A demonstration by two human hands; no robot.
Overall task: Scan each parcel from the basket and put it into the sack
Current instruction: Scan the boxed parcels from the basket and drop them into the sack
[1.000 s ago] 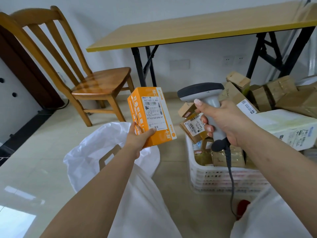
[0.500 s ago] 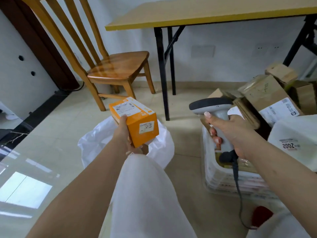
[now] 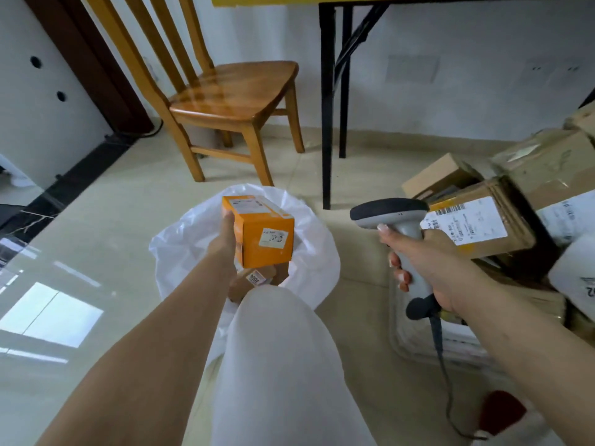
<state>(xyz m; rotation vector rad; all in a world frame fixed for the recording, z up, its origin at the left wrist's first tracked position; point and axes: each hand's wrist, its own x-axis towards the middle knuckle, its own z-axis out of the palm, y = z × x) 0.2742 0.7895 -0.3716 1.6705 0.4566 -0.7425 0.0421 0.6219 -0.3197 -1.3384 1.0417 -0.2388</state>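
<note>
1. A wooden chair [image 3: 231, 91] and black table legs [image 3: 326, 107] stand behind the white sack [image 3: 309, 252].
2. Cardboard parcels [image 3: 483, 226] heap over the basket [image 3: 418, 342] at right.
3. The left hand [image 3: 225, 243] grips the orange parcel [image 3: 262, 235] above the sack's mouth.
4. The right hand [image 3: 428, 262] grips the scanner [image 3: 396, 220].

Orange parcel [image 3: 261, 235], white labels on top and near face, held tilted above the mouth of the white sack [image 3: 317, 252] on the floor. Brown parcel [image 3: 254, 280] inside the sack. Cardboard parcels heaped in the white basket [image 3: 428, 341] at right.
</note>
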